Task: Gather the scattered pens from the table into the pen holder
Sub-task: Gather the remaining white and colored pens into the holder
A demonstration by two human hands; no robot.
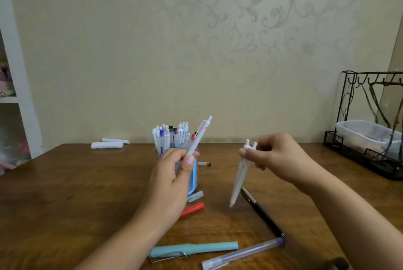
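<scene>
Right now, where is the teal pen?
In the head view, the teal pen lies flat on the table at the near edge, beside a clear blue-capped pen.

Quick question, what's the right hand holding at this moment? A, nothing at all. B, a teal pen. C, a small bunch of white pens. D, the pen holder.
C: the right hand grips a bunch of white pens, tips pointing down, above the table; the teal pen lies on the wood.
</scene>
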